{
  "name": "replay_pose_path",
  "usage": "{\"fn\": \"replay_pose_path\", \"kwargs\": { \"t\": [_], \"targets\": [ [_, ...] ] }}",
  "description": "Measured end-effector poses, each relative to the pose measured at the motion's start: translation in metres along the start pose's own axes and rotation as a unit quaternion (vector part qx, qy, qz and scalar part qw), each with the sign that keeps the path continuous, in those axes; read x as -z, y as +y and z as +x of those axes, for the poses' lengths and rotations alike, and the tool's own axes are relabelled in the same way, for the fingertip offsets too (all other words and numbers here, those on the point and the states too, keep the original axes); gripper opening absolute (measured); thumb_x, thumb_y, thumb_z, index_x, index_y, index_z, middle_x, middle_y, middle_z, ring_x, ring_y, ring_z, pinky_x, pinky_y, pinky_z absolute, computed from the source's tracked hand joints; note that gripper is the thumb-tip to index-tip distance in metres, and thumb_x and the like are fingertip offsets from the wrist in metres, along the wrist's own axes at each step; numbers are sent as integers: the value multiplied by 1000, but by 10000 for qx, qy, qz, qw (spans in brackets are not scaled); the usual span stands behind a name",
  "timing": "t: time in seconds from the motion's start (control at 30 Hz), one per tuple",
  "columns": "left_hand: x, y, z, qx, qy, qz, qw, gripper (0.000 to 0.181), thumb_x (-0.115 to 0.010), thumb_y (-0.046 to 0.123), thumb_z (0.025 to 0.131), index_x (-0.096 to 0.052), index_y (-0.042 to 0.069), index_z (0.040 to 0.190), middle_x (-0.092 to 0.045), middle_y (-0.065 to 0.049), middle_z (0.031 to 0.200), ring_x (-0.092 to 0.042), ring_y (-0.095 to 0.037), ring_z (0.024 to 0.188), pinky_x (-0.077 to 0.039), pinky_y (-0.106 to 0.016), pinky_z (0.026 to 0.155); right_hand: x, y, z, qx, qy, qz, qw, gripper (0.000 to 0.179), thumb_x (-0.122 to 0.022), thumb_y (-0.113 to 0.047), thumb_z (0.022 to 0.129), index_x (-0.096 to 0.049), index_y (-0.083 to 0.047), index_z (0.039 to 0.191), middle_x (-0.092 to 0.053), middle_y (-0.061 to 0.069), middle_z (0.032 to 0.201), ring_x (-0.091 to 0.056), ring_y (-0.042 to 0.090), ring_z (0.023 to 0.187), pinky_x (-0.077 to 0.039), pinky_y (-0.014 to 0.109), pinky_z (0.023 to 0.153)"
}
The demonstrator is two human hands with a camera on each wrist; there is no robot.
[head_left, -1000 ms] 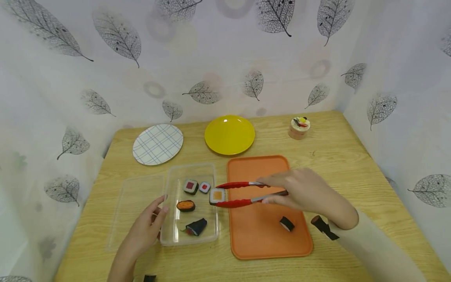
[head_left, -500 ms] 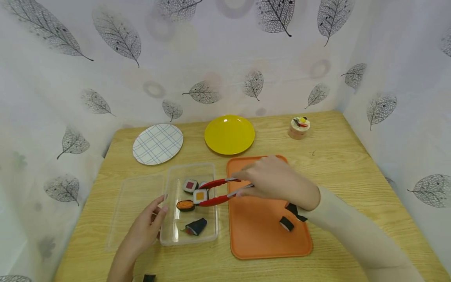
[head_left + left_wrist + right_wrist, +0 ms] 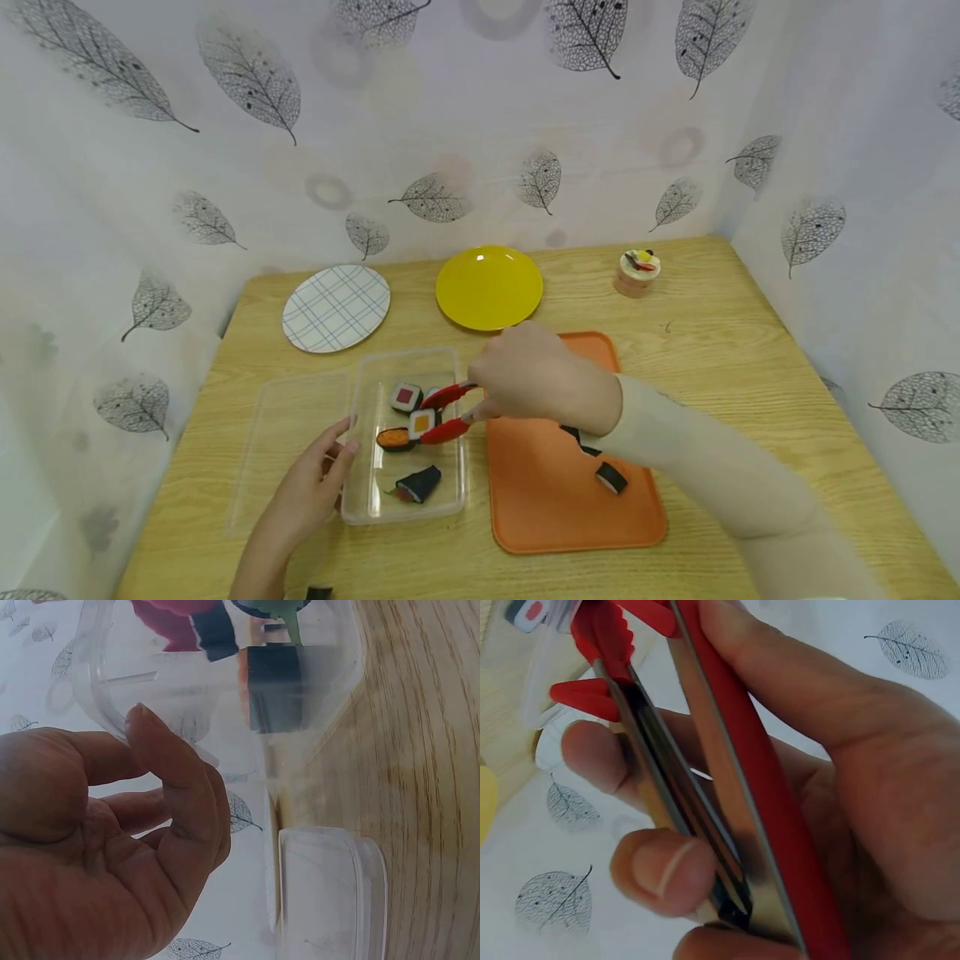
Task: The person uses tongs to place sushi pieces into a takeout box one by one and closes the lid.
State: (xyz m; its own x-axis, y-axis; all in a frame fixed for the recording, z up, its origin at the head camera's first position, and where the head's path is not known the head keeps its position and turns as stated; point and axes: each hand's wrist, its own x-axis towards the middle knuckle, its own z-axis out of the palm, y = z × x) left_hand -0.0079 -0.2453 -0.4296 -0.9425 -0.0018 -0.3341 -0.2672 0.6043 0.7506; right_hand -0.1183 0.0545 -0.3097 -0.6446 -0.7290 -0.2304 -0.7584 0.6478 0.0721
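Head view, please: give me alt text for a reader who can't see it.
The right hand grips red tongs, an orange-centred roll between their tips, at a clear container of sushi. The left hand touches its side, and an orange tray lies alongside.

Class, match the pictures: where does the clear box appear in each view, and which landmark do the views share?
Head: clear box lower, left of centre, beside the orange tray.
Left wrist: clear box across the top, with the left hand lower left.
Right wrist: only an edge, at top left.
Shared landmark: the leaf-print cloth.
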Motion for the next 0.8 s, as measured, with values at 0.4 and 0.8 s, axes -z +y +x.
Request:
{"fn": "replay_pose_path", "kwargs": {
  "t": [0.4,0.8],
  "targets": [
    [-1,0,0,10,22,21,10000,53,-49,27,114,-37,10,162,-61,-15,107,-55,-13,66,-53,-28,53,16,-32,23,-158,-617,-658,9958,60,-80,-66,84,-47,-22,59,-25,-7,60,-31,8,55,-31,23,46],
    [-2,2,1,141,65,-60,9999,51,-49,25,114,-38,12,162,-60,-17,110,-56,-15,68,-55,-28,55,17,-45,35,-371,-1037,-1095,9879,50,-73,-68,89,-62,-23,69,-41,-8,62,-40,7,55,-47,23,48]
  ]
}}
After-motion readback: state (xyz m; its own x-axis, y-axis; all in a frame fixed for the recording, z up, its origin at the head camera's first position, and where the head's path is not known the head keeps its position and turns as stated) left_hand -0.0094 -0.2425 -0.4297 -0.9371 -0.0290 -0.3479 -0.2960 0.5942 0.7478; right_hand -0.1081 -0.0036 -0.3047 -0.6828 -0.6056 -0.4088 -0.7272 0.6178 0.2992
